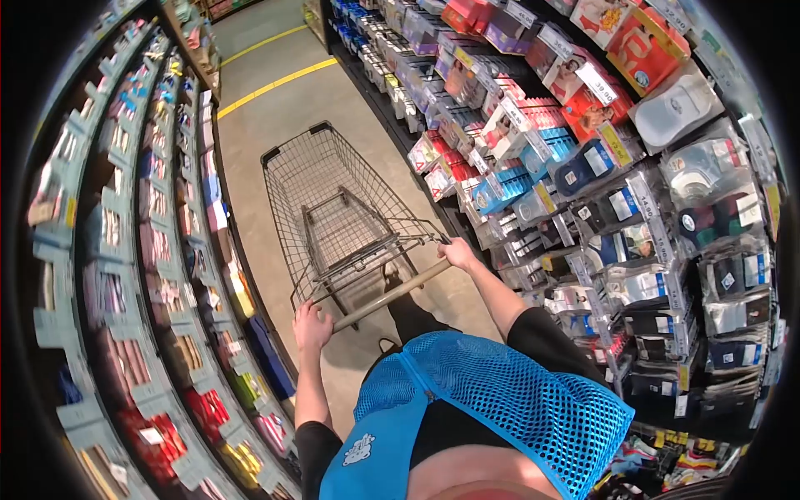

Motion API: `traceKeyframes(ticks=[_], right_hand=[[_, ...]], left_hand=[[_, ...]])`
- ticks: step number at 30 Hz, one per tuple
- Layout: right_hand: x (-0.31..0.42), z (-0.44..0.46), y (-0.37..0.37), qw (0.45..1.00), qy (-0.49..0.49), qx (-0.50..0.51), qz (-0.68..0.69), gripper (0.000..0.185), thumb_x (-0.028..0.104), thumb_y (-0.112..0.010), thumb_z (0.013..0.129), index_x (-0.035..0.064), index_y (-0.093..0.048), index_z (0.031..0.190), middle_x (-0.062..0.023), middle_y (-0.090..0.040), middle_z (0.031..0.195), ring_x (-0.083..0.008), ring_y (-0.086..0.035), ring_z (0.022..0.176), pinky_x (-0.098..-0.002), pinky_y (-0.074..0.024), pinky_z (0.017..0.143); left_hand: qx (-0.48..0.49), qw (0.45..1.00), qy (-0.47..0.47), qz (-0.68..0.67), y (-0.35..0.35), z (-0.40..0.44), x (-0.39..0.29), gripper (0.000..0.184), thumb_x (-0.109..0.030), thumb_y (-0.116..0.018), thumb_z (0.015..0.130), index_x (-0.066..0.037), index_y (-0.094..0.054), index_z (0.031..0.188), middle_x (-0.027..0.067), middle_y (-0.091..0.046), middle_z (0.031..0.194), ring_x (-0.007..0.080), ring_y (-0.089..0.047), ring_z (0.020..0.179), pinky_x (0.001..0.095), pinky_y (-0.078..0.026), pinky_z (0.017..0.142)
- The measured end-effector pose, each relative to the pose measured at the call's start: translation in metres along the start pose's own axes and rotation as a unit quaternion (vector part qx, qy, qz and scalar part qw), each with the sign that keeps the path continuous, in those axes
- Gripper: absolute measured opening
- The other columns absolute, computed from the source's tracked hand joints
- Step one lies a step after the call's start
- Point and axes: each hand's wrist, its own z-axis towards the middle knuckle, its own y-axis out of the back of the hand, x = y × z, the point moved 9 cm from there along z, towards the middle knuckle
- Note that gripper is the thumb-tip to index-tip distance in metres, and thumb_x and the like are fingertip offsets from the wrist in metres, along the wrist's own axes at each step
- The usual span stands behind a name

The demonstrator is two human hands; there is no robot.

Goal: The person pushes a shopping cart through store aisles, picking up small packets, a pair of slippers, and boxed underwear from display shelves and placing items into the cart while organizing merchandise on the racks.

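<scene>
An empty wire shopping cart (pixel 337 208) stands in front of me, its basket pointing up the aisle. Its pale handle bar (pixel 392 296) runs slanted between my hands. My right hand (pixel 456 252) is wrapped round the bar's right end. At the left end, my left hand (pixel 312 325) rests against the cart's corner with its fingers bent; whether they close on the bar is hard to make out.
Shelves of folded textiles (pixel 154 250) line the left side. Racks of boxed and bagged packs (pixel 583 167) with price tags stand close on the right. Grey floor (pixel 250 175) runs ahead between them, crossed by yellow lines (pixel 275 86).
</scene>
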Motion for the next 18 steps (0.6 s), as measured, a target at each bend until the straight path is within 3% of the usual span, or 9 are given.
traceKeyframes(ticks=[5,10,18], right_hand=[[0.049,0.045,0.001,1.0,-0.006,-0.017,0.025,0.027,0.027,-0.055,0.069,0.003,-0.066,0.071,-0.0152,-0.064,0.07,-0.0266,-0.063,0.072,-0.0359,-0.0471,0.068],[0.079,0.119,-0.02,0.998,0.0,0.044,0.034,0.03,0.03,-0.058,0.068,0.0012,-0.064,0.074,-0.012,-0.063,0.069,-0.0226,-0.061,0.07,-0.0326,-0.0455,0.068],[0.146,0.219,-0.017,0.998,0.012,0.046,0.03,0.027,0.026,-0.059,0.068,0.0025,-0.061,0.08,-0.013,-0.061,0.069,-0.0236,-0.061,0.069,-0.0335,-0.0457,0.067]], left_hand=[[-0.025,1.0,0.007,0.003,0.021,0.067,0.006,0.029,-0.028,-0.058,0.074,-0.008,-0.063,0.094,0.0067,-0.051,0.123,0.0238,-0.04,0.12,0.0397,-0.034,0.097],[-0.024,1.0,0.016,0.007,0.042,0.131,0.016,0.03,-0.029,-0.054,0.074,-0.009,-0.063,0.093,0.0049,-0.05,0.125,0.0227,-0.039,0.121,0.0391,-0.034,0.097],[-0.017,0.999,0.022,0.028,0.066,0.231,0.017,0.026,-0.028,-0.053,0.073,-0.009,-0.064,0.086,0.0047,-0.05,0.124,0.0222,-0.041,0.119,0.0401,-0.028,0.101]])
